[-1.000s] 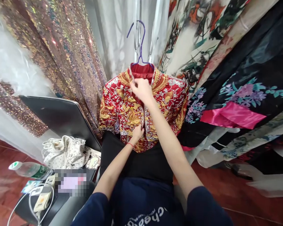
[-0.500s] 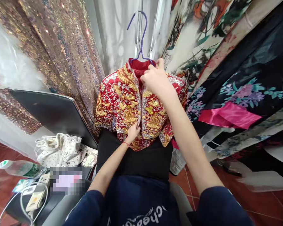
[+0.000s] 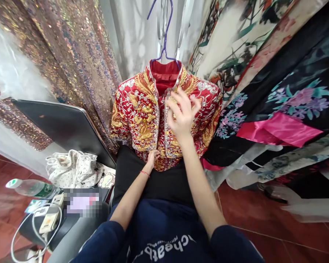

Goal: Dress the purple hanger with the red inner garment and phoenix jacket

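Observation:
A small red jacket (image 3: 145, 109) with gold and silver embroidery hangs on a purple wire hanger (image 3: 166, 40) in front of me. Its front edges are parted, showing red embroidered cloth beneath and a red lining at the collar. My left hand (image 3: 152, 157) is closed at the bottom corner of the front panel, its fingertips pinching the hem; a thin red string circles that wrist. Slightly smeared by motion, my right hand (image 3: 182, 113) is before the other panel's chest, fingers apart and holding nothing. Whether it touches the cloth I cannot tell.
A sequined curtain (image 3: 79, 47) hangs at left behind a dark chair back (image 3: 60, 126). Below are a spotted white cloth (image 3: 72, 170), a plastic bottle (image 3: 34, 189) and a power strip (image 3: 50, 221) with a white cable. Floral garments (image 3: 296, 95) and a pink cloth (image 3: 282, 129) hang at right.
My right hand has left the collar and come down to the chest, its fingers spreading. The jacket's front edges have moved apart. My left hand has shifted slightly down along the hem.

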The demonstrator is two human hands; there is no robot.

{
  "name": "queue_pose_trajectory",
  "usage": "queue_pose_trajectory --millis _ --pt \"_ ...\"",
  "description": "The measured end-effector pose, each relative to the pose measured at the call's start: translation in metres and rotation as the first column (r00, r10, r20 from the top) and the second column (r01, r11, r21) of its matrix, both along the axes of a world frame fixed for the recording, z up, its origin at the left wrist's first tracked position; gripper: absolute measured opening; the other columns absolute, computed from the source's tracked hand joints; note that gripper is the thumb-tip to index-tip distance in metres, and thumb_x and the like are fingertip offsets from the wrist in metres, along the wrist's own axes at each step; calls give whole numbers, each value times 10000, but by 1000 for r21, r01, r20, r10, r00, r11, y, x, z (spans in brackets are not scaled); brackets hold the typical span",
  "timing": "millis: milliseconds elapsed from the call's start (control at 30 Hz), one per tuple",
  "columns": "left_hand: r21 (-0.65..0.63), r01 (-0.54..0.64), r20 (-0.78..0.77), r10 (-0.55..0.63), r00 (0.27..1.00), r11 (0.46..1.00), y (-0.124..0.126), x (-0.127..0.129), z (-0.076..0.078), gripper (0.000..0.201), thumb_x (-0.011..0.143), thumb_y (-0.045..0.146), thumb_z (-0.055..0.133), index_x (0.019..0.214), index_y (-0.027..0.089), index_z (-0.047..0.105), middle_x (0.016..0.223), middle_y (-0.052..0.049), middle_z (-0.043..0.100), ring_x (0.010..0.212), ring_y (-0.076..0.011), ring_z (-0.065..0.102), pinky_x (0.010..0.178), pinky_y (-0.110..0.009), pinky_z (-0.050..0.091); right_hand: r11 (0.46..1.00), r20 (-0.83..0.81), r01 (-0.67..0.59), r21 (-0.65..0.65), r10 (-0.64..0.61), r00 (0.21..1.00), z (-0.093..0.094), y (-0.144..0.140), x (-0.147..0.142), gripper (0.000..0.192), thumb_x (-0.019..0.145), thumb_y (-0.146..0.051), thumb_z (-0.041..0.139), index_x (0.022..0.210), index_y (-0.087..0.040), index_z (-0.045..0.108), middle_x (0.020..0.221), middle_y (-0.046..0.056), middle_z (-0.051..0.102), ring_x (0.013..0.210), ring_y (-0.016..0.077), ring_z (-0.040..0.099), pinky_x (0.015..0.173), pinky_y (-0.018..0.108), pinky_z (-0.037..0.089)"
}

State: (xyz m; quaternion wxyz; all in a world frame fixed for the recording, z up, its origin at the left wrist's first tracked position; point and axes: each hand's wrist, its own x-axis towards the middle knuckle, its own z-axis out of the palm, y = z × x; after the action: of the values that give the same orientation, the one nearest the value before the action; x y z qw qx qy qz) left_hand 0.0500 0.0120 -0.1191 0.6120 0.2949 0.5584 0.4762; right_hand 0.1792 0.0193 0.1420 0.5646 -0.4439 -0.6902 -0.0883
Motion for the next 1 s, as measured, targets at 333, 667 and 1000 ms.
queue_pose_trajectory --millis 333,667,1000 --pt "-271 -281 334 364 869 921 25 -26 -8 289 943 416 598 1155 227 650 1120 -65 679 1055 -122 653 921 -208 498 572 -926 -742 -349 -334 178 -253 -49 -51 203 739 -408 705 764 -230 610 760 35 665 751 199 669 654 331 547" --pt "-233 -149 593 262 762 961 -6 -18 -5 197 949 230 605 758 184 602 583 65 518 488 -21 466 677 -157 509 680 -803 -659 -322 -564 -191 -312 -35 -25 342 968 -406 583 1217 -173 602 1200 82 641 1002 182 652 845 373 576" --pt "-218 -4 567 130 814 976 -20 -16 -11 150 846 59 671 965 138 717 928 -52 756 923 -129 713 960 -255 538 600 -809 -737 -310 -574 -127 -314 -39 -37 352 957 -375 615 1233 -157 601 1210 84 639 1020 195 655 863 403 581"
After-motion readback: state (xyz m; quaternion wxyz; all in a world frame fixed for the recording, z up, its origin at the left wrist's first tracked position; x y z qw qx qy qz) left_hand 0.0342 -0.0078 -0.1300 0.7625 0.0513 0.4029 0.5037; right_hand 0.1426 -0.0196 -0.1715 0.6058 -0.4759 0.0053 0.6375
